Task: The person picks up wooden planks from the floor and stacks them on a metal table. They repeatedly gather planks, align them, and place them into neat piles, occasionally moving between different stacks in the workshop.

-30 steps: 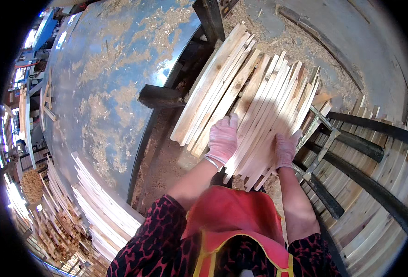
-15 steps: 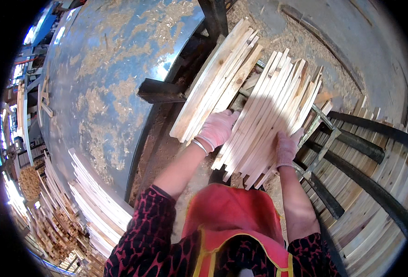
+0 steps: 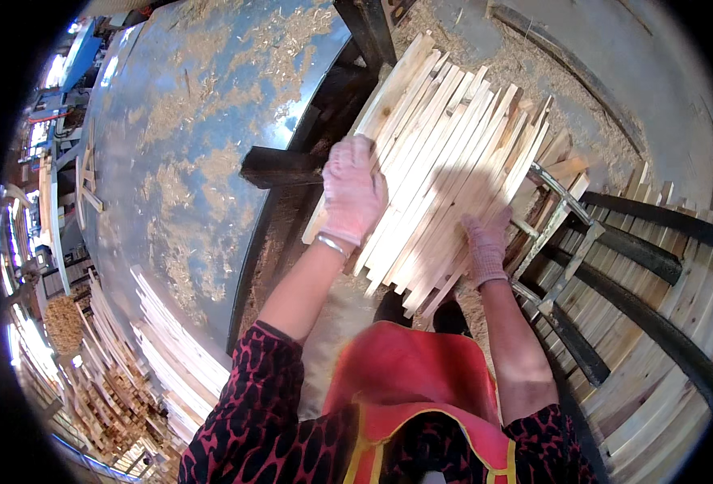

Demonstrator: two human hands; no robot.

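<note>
A layer of pale wooden strips (image 3: 445, 177) lies side by side in front of me, slanting up to the right, with uneven ends. My left hand (image 3: 352, 189), in a pink glove, rests against the layer's left edge, fingers stretched forward over the outermost wider boards (image 3: 393, 97). At the right edge, my gloved right hand (image 3: 487, 242) grips the strips near their close end, its thumb on top and its other fingers partly hidden in shadow.
A metal table (image 3: 203, 161) strewn with wood shavings stands at the left, a dark steel bar (image 3: 280, 167) jutting from it. To the right, a metal rack (image 3: 562, 218) with black bars stands over more boards (image 3: 655, 339). More strips (image 3: 175, 355) are stacked at lower left.
My left hand has moved out of the gap between the two groups to their left side. The right group has shifted left against the other boards, and the right hand has followed.
</note>
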